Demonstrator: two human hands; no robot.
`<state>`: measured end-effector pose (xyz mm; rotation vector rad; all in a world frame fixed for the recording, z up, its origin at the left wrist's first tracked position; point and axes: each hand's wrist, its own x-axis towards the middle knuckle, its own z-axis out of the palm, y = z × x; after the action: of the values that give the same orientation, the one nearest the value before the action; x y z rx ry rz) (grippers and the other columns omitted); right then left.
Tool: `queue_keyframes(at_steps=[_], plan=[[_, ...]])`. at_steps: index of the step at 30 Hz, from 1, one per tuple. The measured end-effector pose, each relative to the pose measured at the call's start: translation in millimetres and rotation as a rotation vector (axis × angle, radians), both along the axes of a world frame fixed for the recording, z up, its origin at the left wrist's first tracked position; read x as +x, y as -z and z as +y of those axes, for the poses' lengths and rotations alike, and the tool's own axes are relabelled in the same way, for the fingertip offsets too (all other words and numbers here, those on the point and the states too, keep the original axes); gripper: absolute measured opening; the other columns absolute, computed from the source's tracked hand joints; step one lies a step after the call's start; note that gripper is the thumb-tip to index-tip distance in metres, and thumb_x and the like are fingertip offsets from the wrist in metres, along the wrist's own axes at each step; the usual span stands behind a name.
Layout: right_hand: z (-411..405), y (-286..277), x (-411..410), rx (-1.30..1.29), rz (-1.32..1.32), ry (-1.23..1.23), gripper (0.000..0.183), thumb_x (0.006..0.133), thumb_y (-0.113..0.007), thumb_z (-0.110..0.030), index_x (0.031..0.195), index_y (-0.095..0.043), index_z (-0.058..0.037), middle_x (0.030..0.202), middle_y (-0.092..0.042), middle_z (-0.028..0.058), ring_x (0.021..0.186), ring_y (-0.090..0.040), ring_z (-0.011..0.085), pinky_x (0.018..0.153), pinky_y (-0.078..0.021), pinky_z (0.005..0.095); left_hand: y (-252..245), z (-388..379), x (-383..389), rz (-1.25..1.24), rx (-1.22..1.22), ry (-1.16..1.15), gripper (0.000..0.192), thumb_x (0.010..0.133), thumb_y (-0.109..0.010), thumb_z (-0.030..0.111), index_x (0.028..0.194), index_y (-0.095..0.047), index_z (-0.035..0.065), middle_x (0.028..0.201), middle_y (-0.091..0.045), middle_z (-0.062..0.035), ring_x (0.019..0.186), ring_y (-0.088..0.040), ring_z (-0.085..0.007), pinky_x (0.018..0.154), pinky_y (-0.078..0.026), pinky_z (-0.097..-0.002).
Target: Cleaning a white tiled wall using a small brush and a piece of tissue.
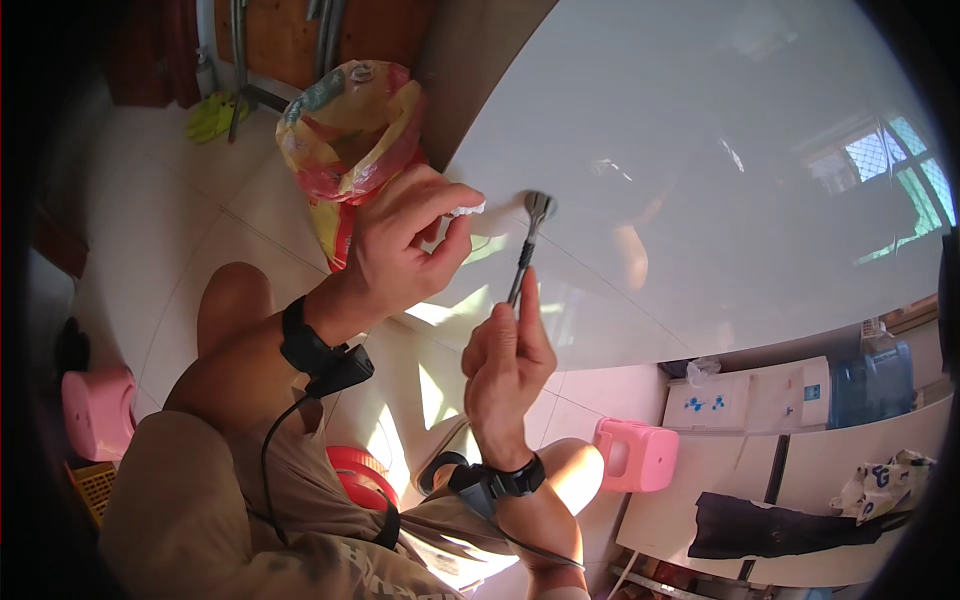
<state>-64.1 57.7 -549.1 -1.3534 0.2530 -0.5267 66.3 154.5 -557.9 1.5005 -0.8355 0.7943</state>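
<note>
My left hand [401, 244] pinches a small crumpled white piece [469, 210] between thumb and fingertips, over the near edge of the glossy white table [675, 247]. What the piece is made of, I cannot tell. In my right hand [510, 360] is a slim metal utensil [527, 247] held by its handle, with the index finger stretched along it. Its widened head points away from me, towards the tabletop. A dark ridged or wrapped section shows below that head. The utensil's head is apart from the white piece, to its right.
Beside my left hand stands a bin lined with a red and yellow plastic bag [352, 180]. Pink plastic stools [649, 457] stand at both sides. A red plastic item [360, 465] sits between my legs. White cabinets [705, 487] with a dark cloth [772, 525] are at right.
</note>
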Motion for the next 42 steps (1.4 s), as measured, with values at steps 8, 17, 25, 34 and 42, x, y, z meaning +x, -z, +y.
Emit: queue_keyframes(at_steps=[8, 17, 25, 34, 42], plan=[[-6, 2, 8, -0.012, -0.024, -0.024, 0.048, 0.106, -0.05, -0.007, 0.153, -0.04, -0.001, 0.067, -0.046, -0.0068, 0.056, -0.037, 0.0018, 0.05, -0.0323, 0.0198, -2, -1, 13, -0.085, -0.012, -0.068, 0.027, 0.081, -0.068, -0.013, 0.102, -0.07, 0.0032, 0.088, -0.063, -0.003, 0.061, -0.052, -0.0049, 0.05, -0.039, -0.0194], [-19, -23, 13, -0.06, -0.158, 0.035, 0.047, 0.105, -0.05, -0.006, 0.151, -0.043, -0.0004, 0.064, -0.043, -0.0076, 0.052, -0.033, 0.001, 0.046, -0.0264, 0.0214, -1, 12, 16, -0.026, -0.058, -0.09, 0.026, 0.079, -0.07, -0.008, 0.1, -0.069, 0.0069, 0.082, -0.059, -0.0021, 0.053, -0.047, -0.0089, 0.046, -0.038, -0.0244], [-44, -29, -3, -0.1, -0.211, 0.289, 0.048, 0.107, -0.048, -0.012, 0.153, -0.039, -0.0014, 0.064, -0.034, -0.0061, 0.052, -0.024, 0.0018, 0.043, -0.0187, 0.0218, 5, 7, 24, -0.104, -0.016, -0.043, 0.023, 0.08, -0.072, -0.009, 0.099, -0.071, 0.0047, 0.076, -0.061, -0.0012, 0.052, -0.046, -0.0061, 0.047, -0.035, -0.0223], [-43, 11, -25, 0.208, -0.076, 0.251, 0.044, 0.109, -0.046, -0.027, 0.138, -0.046, 0.0053, 0.065, -0.022, -0.0065, 0.053, -0.018, 0.0022, 0.043, -0.0147, 0.0216, 14, 6, 24, -0.073, -0.026, -0.048, 0.02, 0.079, -0.073, -0.005, 0.096, -0.072, 0.0056, 0.076, -0.062, -0.0014, 0.05, -0.048, -0.0059, 0.045, -0.036, -0.0229], [-78, 22, -39, 0.338, -0.114, 0.344, 0.038, 0.11, -0.045, -0.031, 0.13, -0.052, 0.0011, 0.064, -0.021, -0.0058, 0.052, -0.017, 0.0043, 0.043, -0.015, 0.0226, 11, -10, 14, -0.054, 0.045, -0.021, 0.019, 0.079, -0.075, -0.002, 0.097, -0.072, 0.0041, 0.077, -0.065, -0.0039, 0.053, -0.056, -0.0103, 0.048, -0.043, -0.0245]])
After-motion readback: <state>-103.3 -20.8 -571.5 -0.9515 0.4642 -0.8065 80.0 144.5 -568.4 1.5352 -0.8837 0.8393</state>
